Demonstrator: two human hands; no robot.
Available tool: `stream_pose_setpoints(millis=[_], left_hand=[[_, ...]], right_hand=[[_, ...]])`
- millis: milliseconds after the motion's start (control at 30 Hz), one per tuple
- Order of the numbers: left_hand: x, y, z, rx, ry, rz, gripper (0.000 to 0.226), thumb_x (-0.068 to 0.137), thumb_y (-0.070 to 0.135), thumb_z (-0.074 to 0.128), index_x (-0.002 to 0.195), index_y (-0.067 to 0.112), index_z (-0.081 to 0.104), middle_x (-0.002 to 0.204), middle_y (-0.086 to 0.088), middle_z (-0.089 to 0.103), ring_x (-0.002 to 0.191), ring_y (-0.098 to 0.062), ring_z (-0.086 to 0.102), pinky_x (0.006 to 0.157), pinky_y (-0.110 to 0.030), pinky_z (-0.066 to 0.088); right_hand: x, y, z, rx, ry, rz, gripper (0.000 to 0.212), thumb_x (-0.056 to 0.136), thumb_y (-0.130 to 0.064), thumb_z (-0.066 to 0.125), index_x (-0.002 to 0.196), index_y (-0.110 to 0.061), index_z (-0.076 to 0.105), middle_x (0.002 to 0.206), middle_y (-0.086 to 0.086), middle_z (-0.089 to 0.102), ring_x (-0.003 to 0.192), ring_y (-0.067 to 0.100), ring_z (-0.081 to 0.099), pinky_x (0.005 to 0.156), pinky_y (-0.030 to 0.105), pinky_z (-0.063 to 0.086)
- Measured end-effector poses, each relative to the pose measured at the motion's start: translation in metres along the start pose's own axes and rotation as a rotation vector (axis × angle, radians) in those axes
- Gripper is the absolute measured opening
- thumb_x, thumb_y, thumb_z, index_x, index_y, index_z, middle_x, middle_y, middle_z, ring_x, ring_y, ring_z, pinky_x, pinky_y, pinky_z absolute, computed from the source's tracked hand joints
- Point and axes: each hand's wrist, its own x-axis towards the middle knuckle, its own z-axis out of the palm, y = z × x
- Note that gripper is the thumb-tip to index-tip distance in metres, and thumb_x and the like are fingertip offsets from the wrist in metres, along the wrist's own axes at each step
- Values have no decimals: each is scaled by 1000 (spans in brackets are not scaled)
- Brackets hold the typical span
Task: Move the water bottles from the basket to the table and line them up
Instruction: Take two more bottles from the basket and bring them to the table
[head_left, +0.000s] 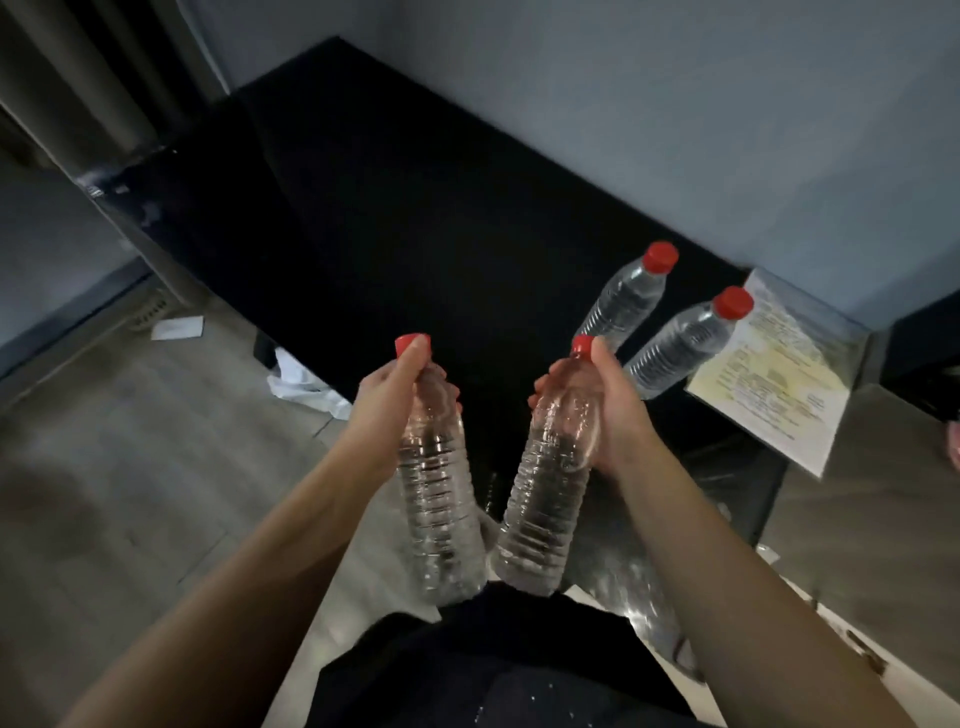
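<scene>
Left hand (397, 384) grasps a red-capped bottle (441, 499) by its neck; right hand (608, 400) grips a second bottle (545, 499) the same way, both held in the air near the black table (389, 218). Two more bottles (623, 296) (680, 343) stand on the table's right side, beside a paper sheet (779, 369).

Black desk (395, 208). Two water bottles (623, 299) (680, 343) with red caps stand side by side near right end, beside paper sheet (779, 374).
</scene>
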Motion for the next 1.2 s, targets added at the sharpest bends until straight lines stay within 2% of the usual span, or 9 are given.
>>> stream_pose_setpoints(millis=[200, 300, 367, 467, 567, 733, 967, 1100, 1200], left_hand=[[46, 37, 20, 308, 91, 283, 33, 93, 46, 54, 92, 15, 65, 87, -4, 72, 79, -19, 71, 74, -34, 58], [72, 56, 30, 460, -1, 366, 31, 92, 43, 57, 94, 13, 63, 90, -7, 70, 81, -17, 69, 73, -26, 58], [92, 68, 37, 556, -63, 415, 25, 91, 38, 60, 89, 13, 61, 81, -1, 68, 70, -6, 65, 63, -14, 51], [122, 85, 46, 676, -152, 482, 17, 89, 33, 66, 81, 20, 58, 71, 10, 61, 61, 5, 58, 58, -10, 45], [150, 97, 55, 789, -310, 508, 13, 87, 35, 68, 93, 28, 59, 86, 11, 66, 79, 6, 63, 69, -9, 50], [185, 106, 72, 832, -490, 597, 27, 85, 27, 71, 104, 34, 54, 92, 16, 63, 87, 11, 60, 74, -3, 44], [220, 104, 86, 873, -615, 697, 41, 83, 27, 72, 121, 19, 58, 103, 11, 64, 94, 5, 61, 83, -5, 44], [229, 105, 87, 870, -634, 692, 40, 84, 27, 72, 121, 18, 58, 108, 14, 61, 97, 9, 58, 85, -4, 42], [231, 103, 87, 860, -646, 664, 41, 83, 27, 72, 121, 20, 57, 112, 17, 58, 100, 9, 57, 86, -3, 41]], right_hand=[[39, -33, 29, -202, 166, -304, 43, 98, -46, 45, 85, -10, 65, 81, 11, 70, 79, 27, 68, 80, 42, 56], [51, -35, 38, -384, 262, -500, 39, 97, -48, 46, 90, -15, 66, 91, 10, 72, 87, 21, 70, 84, 34, 54], [57, -37, 45, -460, 322, -572, 36, 94, -50, 49, 97, -18, 65, 96, 8, 70, 92, 17, 67, 86, 28, 51], [65, -45, 55, -508, 401, -625, 17, 97, -39, 52, 98, -24, 61, 99, 9, 67, 89, 8, 63, 82, 15, 46], [72, -53, 65, -568, 483, -652, 4, 98, -29, 54, 101, -29, 56, 92, -4, 63, 83, -7, 58, 76, 5, 40], [94, -59, 69, -604, 631, -635, 17, 98, -28, 55, 114, -24, 54, 96, -17, 59, 91, -15, 54, 81, 2, 37], [120, -65, 69, -589, 767, -606, 24, 97, -29, 56, 120, -23, 54, 98, -19, 59, 93, -16, 54, 81, 2, 37], [125, -63, 69, -563, 802, -563, 29, 97, -31, 55, 125, -23, 53, 104, -20, 59, 98, -16, 53, 84, 2, 37], [127, -63, 67, -546, 829, -546, 21, 98, -31, 53, 118, -29, 50, 102, -19, 58, 95, -18, 52, 81, 2, 37]])
